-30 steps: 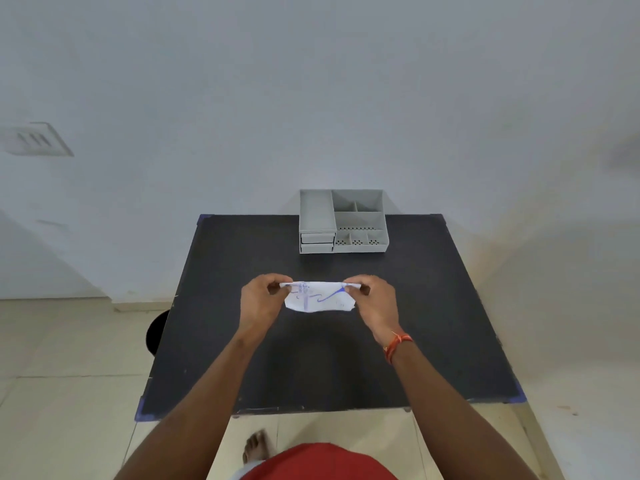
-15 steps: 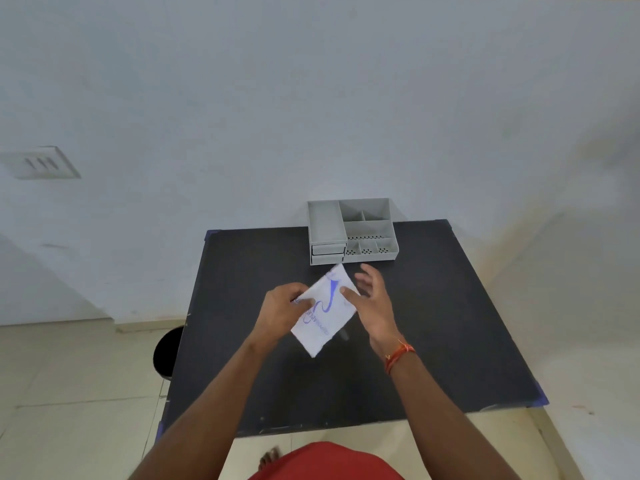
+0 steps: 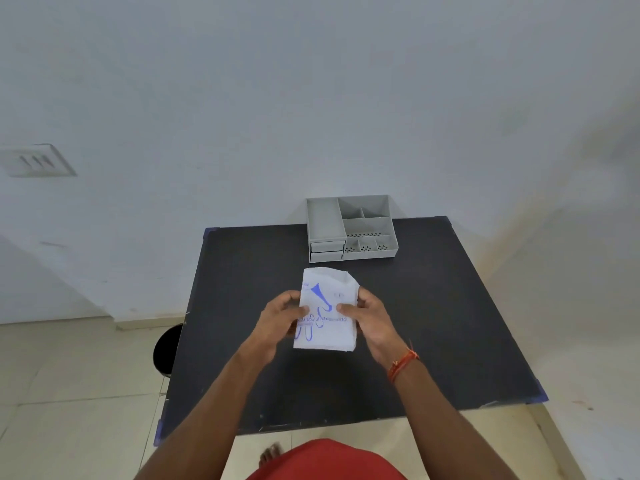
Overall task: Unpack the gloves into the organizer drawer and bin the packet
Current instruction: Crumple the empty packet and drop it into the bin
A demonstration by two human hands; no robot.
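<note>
Both hands pinch the packet [image 3: 327, 310] over the table [image 3: 433, 323]: left hand [image 3: 280, 318] at nine o'clock, right hand [image 3: 369, 318] at three; organizer [image 3: 349, 228] at twelve.

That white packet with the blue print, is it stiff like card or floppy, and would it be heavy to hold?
The packet is probably floppy: its top edge curls and its face is creased. It seems light, since the left hand and right hand hold it above the table by the fingers alone. The surface may be slick; that is hard to tell here.
</note>
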